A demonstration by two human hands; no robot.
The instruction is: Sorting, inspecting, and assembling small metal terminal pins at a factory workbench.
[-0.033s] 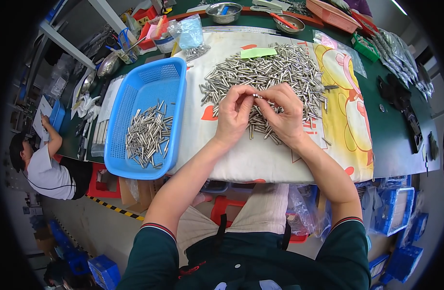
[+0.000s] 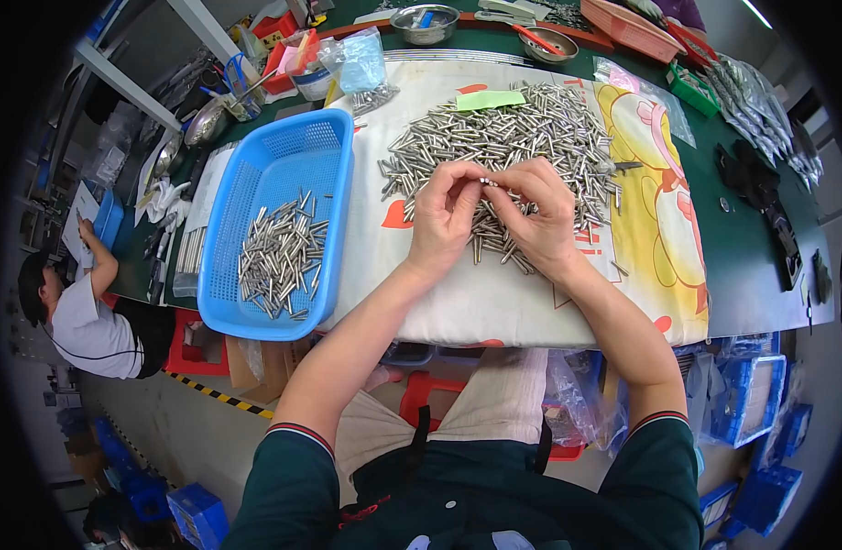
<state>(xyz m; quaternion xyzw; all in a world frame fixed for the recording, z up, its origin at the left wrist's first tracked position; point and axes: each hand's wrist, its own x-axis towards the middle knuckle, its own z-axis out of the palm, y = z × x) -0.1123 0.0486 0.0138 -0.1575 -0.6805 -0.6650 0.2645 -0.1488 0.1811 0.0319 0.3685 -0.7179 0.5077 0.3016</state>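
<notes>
My left hand (image 2: 446, 218) and my right hand (image 2: 540, 215) meet fingertip to fingertip over the near part of a heap of metal pins (image 2: 522, 137). Between them they pinch a few short silvery metal pins (image 2: 488, 181), whose ends just show; the rest is hidden by my fingers. The heap lies on a patterned cloth (image 2: 384, 293) and has a light green paper slip (image 2: 490, 100) on its far side. Left of my hands stands a blue plastic basket (image 2: 343, 211), with a smaller pile of similar metal pins (image 2: 282, 257) in it.
Behind the heap are a steel bowl (image 2: 425, 26) and another bowl with a red-handled tool (image 2: 542, 44). A clear bag of pins (image 2: 373, 98) lies beyond the basket. A black strap-like object (image 2: 760, 197) rests at right. Another person (image 2: 91, 316) works at far left.
</notes>
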